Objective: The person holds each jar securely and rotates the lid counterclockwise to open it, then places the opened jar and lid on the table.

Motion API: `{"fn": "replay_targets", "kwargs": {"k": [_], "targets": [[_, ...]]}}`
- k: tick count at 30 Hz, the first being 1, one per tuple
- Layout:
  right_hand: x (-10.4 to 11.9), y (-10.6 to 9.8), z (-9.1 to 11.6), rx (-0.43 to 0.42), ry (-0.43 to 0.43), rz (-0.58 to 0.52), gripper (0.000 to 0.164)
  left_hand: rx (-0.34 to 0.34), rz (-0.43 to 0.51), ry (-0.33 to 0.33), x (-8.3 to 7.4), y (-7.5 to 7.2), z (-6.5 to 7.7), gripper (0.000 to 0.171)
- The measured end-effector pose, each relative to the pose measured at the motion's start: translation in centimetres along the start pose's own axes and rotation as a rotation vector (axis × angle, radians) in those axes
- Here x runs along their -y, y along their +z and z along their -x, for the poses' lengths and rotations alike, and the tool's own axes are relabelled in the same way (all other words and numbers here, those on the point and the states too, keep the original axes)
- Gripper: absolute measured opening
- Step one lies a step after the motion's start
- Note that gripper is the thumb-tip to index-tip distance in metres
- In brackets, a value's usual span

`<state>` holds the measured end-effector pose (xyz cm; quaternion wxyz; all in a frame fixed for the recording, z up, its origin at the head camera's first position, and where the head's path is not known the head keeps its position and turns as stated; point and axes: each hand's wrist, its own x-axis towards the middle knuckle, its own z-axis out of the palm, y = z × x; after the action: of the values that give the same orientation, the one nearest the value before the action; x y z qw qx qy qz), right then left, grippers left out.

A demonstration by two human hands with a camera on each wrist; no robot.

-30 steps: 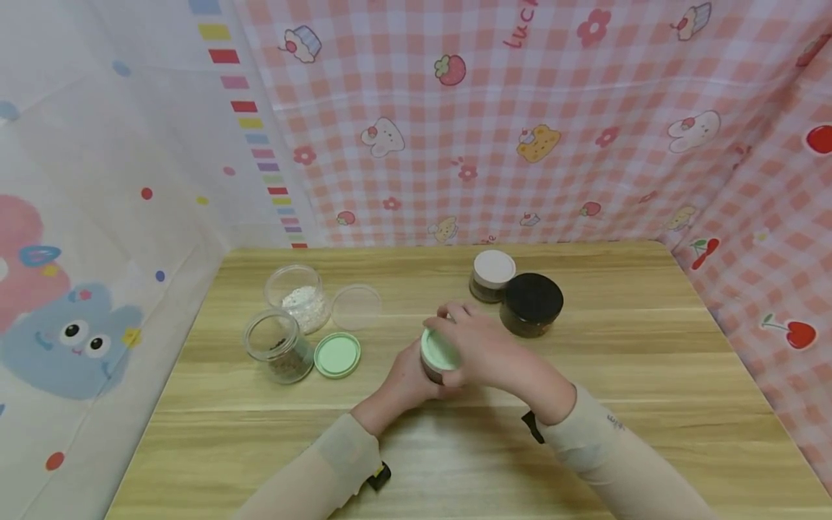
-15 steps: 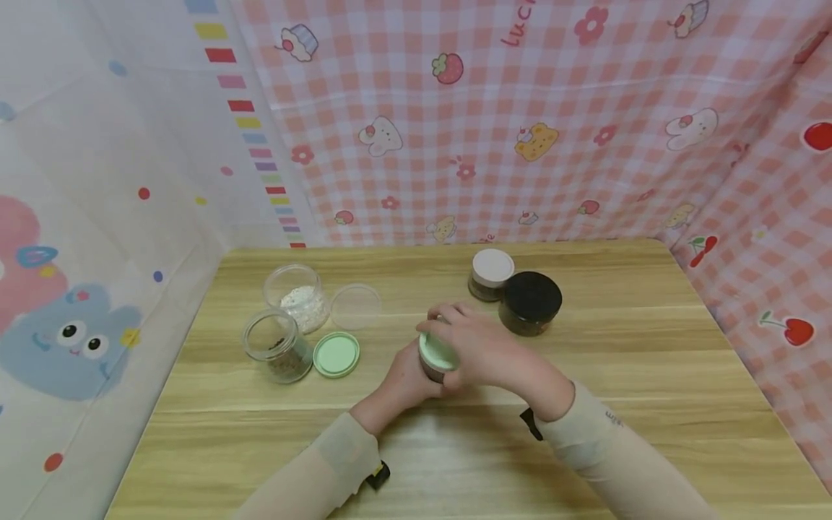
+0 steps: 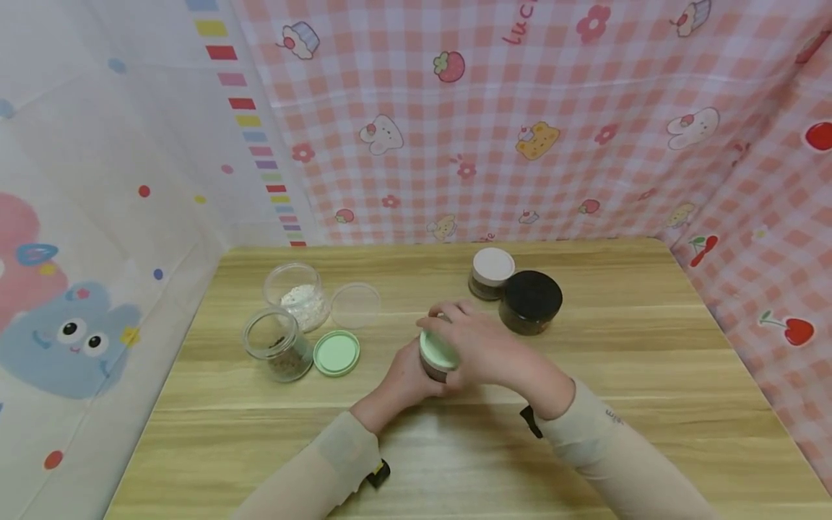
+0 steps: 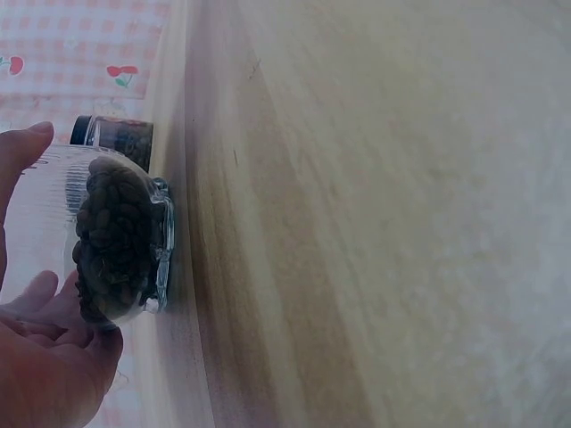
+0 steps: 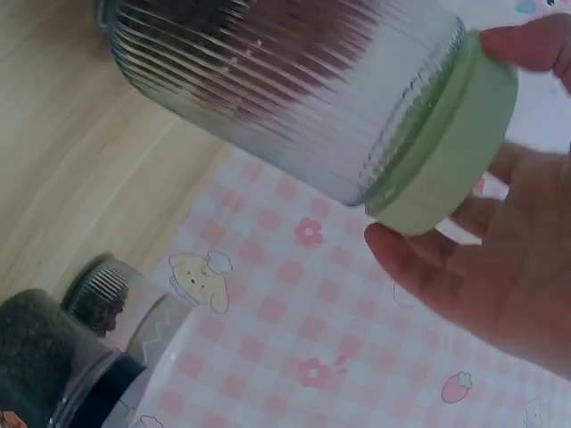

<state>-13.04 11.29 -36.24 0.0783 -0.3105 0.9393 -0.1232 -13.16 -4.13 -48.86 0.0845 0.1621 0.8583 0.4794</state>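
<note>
My left hand (image 3: 406,377) grips a ribbed glass jar (image 5: 294,107) around its side, near the middle of the table. In the left wrist view, dark bean-like pieces (image 4: 116,241) fill the jar's lower part. From above, my right hand (image 3: 487,354) holds the light green lid (image 3: 437,352), fingers and thumb curled over its rim. The right wrist view shows this lid (image 5: 455,143) seated on the jar's mouth, thumb on one side and fingertips on the other. Most of the jar is hidden by the hands in the head view.
To the left stand an uncapped glass jar (image 3: 286,357) with brown bits and a clear tub (image 3: 305,307) of white pieces. Beside them lie a green lid (image 3: 336,353) and a clear lid (image 3: 355,305). A white-lidded jar (image 3: 492,269) and a black-lidded jar (image 3: 531,297) stand back right.
Only the right fingers shift slightly over the green lid. The jar stays in the left hand, and everything else on the table keeps its place.
</note>
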Motion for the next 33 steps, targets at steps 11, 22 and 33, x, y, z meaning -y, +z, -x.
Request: {"fn": "replay_targets", "kwargs": {"k": [11,22,33], "targets": [[0.0,0.4,-0.3,-0.059,0.117,0.002,0.073,-0.007,-0.007,-0.044,-0.2,0.1,0.0,0.092],[-1.1,-1.7,0.2,-0.009,-0.031,-0.225,0.067,0.003,0.007,-0.008,0.0,0.0,0.0,0.089],[-5.7,-1.1,2.8,-0.28,0.148,-0.455,0.074,-0.013,0.059,0.044,0.3,0.2,-0.2,0.082]]}}
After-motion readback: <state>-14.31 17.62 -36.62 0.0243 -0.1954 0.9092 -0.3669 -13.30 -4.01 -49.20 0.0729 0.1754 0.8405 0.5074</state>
